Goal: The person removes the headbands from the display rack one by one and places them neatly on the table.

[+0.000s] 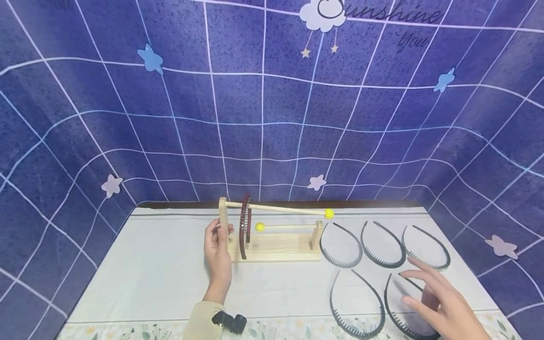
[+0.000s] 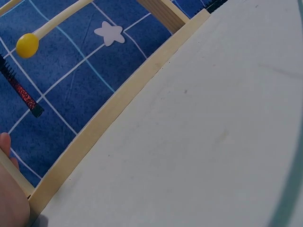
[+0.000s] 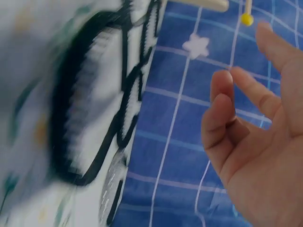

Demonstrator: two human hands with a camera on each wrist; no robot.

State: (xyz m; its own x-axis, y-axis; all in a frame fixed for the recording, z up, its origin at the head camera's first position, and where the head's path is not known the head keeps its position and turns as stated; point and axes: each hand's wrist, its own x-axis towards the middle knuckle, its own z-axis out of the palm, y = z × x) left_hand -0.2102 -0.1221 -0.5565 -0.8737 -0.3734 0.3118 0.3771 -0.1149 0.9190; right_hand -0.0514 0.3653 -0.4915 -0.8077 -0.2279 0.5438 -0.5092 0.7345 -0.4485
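My left hand [image 1: 218,257] grips the left upright of a wooden display stand [image 1: 276,243], thumb in front and fingertips behind. The stand has two rods with yellow ball ends [image 1: 329,214]. A dark red toothed headband [image 1: 242,231] hangs on the upper rod near that upright; its glittery end [image 2: 23,94] shows in the left wrist view. My right hand [image 1: 442,295] hovers over the lower right black headband [image 1: 393,307], fingers loosely bent and holding nothing. In the right wrist view, the right hand [image 3: 260,132] is apart from the blurred headbands [image 3: 61,104].
Several black toothed headbands lie in two rows right of the stand, among them an upper middle one [image 1: 384,262] and a lower left one [image 1: 357,333]. A white tablecloth [image 1: 148,269] with a flowered front border covers the table. A blue gridded curtain [image 1: 238,104] rises behind.
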